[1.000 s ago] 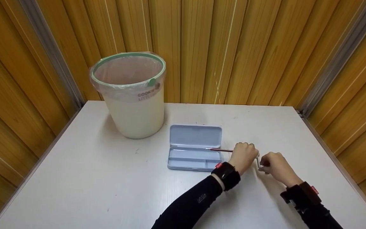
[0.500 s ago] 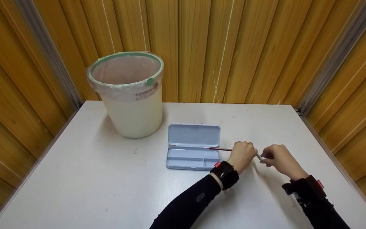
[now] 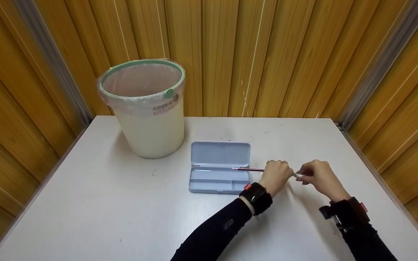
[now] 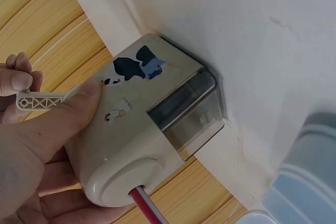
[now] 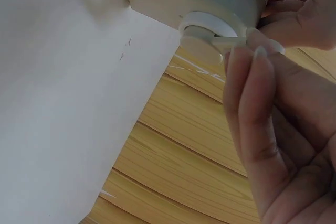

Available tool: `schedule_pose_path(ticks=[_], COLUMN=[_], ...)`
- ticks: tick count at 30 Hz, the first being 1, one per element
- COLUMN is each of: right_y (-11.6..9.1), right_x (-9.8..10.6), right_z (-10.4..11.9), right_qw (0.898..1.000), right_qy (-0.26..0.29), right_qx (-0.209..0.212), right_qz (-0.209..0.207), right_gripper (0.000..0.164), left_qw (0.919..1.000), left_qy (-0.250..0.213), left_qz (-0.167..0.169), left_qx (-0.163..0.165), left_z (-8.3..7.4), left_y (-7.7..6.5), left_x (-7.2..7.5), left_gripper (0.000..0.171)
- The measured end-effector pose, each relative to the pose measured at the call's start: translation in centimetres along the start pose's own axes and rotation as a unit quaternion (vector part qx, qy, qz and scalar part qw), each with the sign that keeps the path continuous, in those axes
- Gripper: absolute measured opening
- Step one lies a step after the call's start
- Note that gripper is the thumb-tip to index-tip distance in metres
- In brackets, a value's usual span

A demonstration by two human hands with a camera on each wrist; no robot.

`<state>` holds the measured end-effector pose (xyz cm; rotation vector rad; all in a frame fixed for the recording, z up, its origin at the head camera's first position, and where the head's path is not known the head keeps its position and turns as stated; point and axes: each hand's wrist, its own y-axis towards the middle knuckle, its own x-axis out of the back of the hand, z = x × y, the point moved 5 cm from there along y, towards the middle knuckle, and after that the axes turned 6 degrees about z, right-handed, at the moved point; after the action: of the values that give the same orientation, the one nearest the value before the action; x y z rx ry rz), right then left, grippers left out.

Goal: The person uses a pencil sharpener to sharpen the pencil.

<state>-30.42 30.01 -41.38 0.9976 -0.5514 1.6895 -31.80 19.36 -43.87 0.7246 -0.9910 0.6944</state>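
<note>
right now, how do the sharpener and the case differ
The sharpener is cream with small pictures on it; the case is pale blue. The left hand grips the sharpener, while the case lies open on the table, gripped by neither hand. The sharpener has a crank, pinched by the right hand; the case has a raised lid. Both are light-coloured.

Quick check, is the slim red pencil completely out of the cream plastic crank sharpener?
No, the slim red pencil enters the round end of the cream plastic crank sharpener.
</note>
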Motion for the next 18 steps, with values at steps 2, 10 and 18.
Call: schedule_pose_path(ticks=[2, 10, 18], right_y=[0.03, 0.52, 0.85], right_x=[0.11, 0.53, 0.66], right_z=[-0.08, -0.06, 0.31], right_qw=[1.0, 0.999, 0.999], right_qy=[0.003, 0.012, -0.003], right_qx=[-0.007, -0.018, -0.027], right_qz=[-0.007, -0.04, -0.043], right_gripper=[0.004, 0.006, 0.006], left_qw=[1.0, 0.9999, 0.9998], left_qy=[-0.002, 0.004, 0.005], left_qz=[-0.003, -0.013, -0.021], left_qx=[-0.001, -0.007, -0.007], left_z=[0.0, 0.09, 0.09], left_y=[0.06, -0.01, -0.03], left_x=[-0.03, -0.06, -0.01], left_gripper=[0.02, 0.018, 0.018])
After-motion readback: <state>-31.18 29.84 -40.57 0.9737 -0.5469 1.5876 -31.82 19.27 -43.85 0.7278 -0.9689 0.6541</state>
